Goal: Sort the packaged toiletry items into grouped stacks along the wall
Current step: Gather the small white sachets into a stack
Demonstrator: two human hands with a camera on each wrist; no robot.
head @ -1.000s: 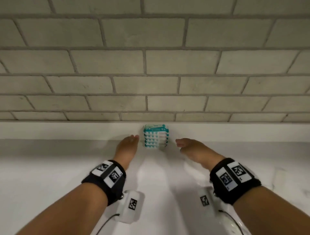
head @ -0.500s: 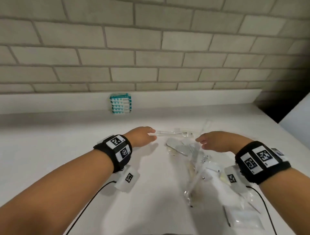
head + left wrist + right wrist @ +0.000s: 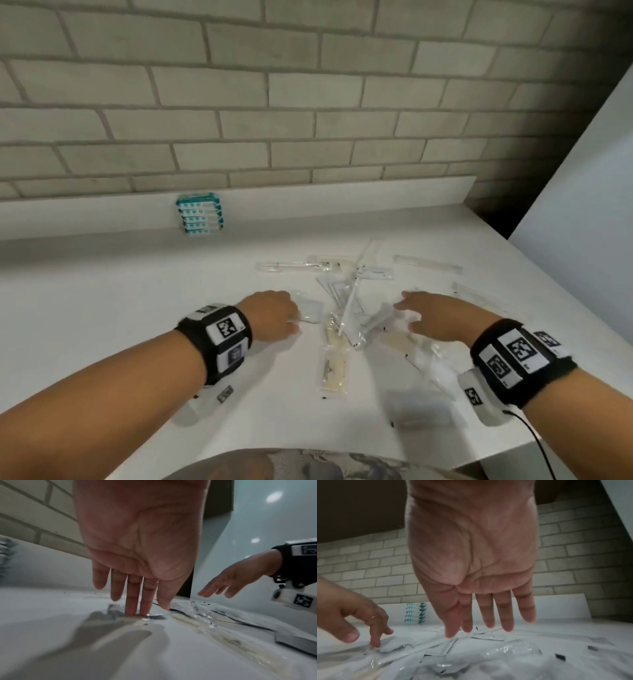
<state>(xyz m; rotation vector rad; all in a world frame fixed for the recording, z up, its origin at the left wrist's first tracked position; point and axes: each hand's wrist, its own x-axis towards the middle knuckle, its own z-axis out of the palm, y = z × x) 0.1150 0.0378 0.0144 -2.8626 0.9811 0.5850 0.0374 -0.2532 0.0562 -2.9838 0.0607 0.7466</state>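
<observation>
A stack of teal-and-white packets [image 3: 200, 218] [image 3: 415, 613] stands against the backsplash. Loose clear-wrapped toiletry items [image 3: 346, 301] lie scattered on the white counter [image 3: 102, 308]. My left hand [image 3: 274, 317] [image 3: 137, 607] reaches down with straight fingers; two fingertips [image 3: 137, 612] touch a small flat clear packet [image 3: 310, 308] at the pile's left edge. My right hand [image 3: 424, 315] [image 3: 479, 626] hovers open, fingers spread, just above the crinkled wrappers [image 3: 505, 651] on the pile's right side, holding nothing.
A brick wall [image 3: 274, 102] rises behind the low white backsplash [image 3: 342, 195]. A white panel [image 3: 582, 205] stands at the right, with a dark gap beside it. The counter's front edge is near my body. Longer wrapped items [image 3: 334, 370] lie toward me.
Both hands pulled back from the teal stack at the wall and dropped to the loose pile. The view swung right and down. The left fingers now touch a clear packet.
</observation>
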